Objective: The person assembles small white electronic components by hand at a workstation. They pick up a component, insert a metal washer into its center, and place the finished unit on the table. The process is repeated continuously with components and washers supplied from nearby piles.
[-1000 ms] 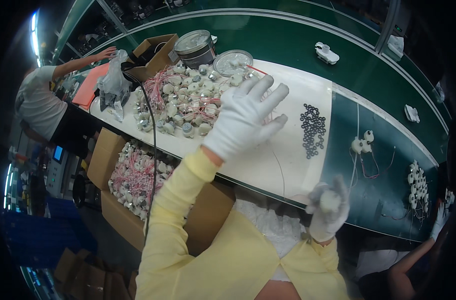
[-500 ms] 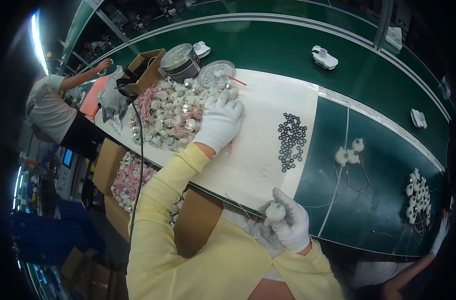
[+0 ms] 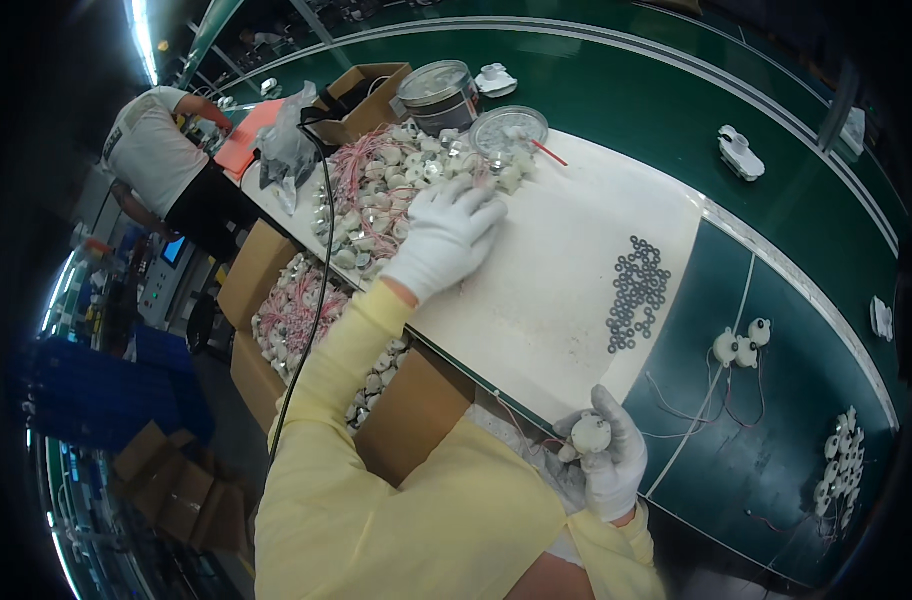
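Observation:
Gloved in white, my left hand (image 3: 444, 238) reaches to the right edge of a heap of small white motors with pink wires (image 3: 376, 185). Its fingers are stretched out and lie against the heap; the fingertips are partly blurred. Close to my body at the table's front edge, my right hand (image 3: 621, 468), also gloved, is closed around one round white motor (image 3: 590, 434). A thin wire runs from that motor. Small black rings (image 3: 640, 292) lie in a patch on the white table surface (image 3: 536, 310), between my hands and the green mat.
A cardboard box (image 3: 361, 100), a metal tin (image 3: 438, 98) and its round lid (image 3: 509, 130) stand behind the heap. Wired motors (image 3: 741, 348) lie on the green mat (image 3: 706, 430), with several more (image 3: 841, 465) farther right. An open carton of motors (image 3: 294, 310) sits below left. A co-worker (image 3: 161, 150) bends at far left.
The whole view has swung left, so the table sits farther right. My left hand has moved slightly along the heap's edge. The motor in my right hand has turned. The co-worker's arm has lowered.

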